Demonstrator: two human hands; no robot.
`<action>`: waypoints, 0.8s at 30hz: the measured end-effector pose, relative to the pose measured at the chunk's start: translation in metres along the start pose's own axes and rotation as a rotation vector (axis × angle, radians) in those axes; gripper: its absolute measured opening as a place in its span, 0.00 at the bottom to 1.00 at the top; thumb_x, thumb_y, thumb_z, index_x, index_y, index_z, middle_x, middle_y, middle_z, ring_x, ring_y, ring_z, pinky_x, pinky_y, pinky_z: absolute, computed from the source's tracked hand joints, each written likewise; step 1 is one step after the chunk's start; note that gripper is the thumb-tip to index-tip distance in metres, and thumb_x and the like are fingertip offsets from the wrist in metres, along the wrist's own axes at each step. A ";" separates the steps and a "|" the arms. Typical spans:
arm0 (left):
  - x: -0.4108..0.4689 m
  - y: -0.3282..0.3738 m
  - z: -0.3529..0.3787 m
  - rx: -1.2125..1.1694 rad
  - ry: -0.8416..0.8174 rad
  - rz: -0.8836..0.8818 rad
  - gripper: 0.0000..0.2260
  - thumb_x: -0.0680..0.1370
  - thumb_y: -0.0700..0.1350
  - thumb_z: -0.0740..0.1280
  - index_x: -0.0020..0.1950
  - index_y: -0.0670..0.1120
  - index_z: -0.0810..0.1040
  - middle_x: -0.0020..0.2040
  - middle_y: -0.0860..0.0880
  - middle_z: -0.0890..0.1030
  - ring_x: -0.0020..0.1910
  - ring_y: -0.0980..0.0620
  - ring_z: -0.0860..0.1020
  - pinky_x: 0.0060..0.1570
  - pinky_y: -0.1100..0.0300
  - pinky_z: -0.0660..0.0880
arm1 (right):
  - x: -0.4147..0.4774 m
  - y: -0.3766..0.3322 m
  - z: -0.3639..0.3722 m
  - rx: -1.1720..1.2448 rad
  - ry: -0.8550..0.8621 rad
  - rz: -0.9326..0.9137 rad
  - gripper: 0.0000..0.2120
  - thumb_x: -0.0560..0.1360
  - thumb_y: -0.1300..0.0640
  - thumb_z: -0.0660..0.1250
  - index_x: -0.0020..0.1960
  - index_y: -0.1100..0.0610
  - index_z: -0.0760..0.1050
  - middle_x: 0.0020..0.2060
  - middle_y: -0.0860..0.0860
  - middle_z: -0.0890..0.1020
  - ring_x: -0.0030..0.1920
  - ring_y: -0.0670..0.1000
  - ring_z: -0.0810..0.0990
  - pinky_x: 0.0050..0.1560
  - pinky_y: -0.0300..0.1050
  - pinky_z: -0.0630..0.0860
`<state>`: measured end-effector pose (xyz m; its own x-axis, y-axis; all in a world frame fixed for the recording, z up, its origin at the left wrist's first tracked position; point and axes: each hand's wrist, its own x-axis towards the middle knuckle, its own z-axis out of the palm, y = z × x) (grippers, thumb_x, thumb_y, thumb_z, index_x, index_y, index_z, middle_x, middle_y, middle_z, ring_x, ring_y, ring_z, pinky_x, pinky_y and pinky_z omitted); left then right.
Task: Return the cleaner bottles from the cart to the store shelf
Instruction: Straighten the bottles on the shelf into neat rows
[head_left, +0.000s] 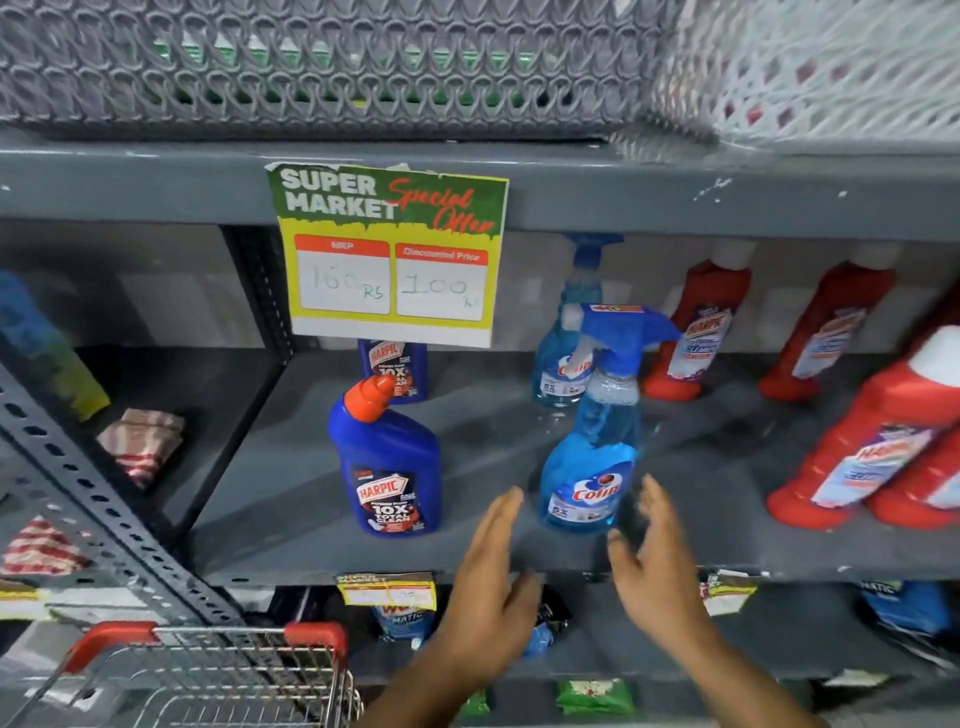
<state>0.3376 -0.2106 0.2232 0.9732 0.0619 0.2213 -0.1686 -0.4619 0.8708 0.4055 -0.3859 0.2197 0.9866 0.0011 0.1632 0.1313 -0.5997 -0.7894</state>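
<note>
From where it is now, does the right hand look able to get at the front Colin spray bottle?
Probably yes: the right hand is open just beside the front Colin spray bottle, with only bare shelf between them.

View: single head-worn wide-angle camera | Facing: forward and slightly down at the grey shelf (322, 551) | Range: close, shelf front within arm's reach | Lower left: cart (218, 670) rim in view | Edges: bowed by lens | Overlap: none, one view.
</note>
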 end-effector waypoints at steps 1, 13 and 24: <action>0.013 0.006 0.010 -0.025 -0.043 -0.068 0.33 0.74 0.34 0.60 0.77 0.46 0.54 0.78 0.54 0.55 0.76 0.64 0.49 0.72 0.73 0.47 | 0.003 0.000 -0.001 -0.015 -0.106 0.009 0.29 0.72 0.67 0.65 0.71 0.57 0.62 0.65 0.56 0.75 0.66 0.57 0.75 0.66 0.51 0.70; 0.031 -0.008 0.032 -0.196 -0.101 -0.156 0.38 0.68 0.34 0.57 0.68 0.70 0.56 0.72 0.64 0.65 0.73 0.65 0.62 0.74 0.59 0.59 | 0.005 0.006 0.001 -0.008 -0.247 -0.011 0.40 0.69 0.62 0.60 0.76 0.44 0.49 0.67 0.49 0.74 0.67 0.51 0.73 0.68 0.51 0.72; 0.007 0.044 0.108 0.002 0.223 0.123 0.34 0.61 0.26 0.60 0.66 0.43 0.73 0.72 0.54 0.71 0.72 0.64 0.64 0.68 0.76 0.58 | 0.014 0.091 -0.116 0.167 0.508 -0.052 0.39 0.67 0.56 0.65 0.73 0.68 0.54 0.70 0.67 0.62 0.71 0.60 0.61 0.73 0.46 0.55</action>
<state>0.3542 -0.3255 0.2156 0.8870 0.1984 0.4171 -0.2832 -0.4796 0.8305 0.4200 -0.5330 0.2183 0.8126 -0.3846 0.4379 0.2336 -0.4735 -0.8493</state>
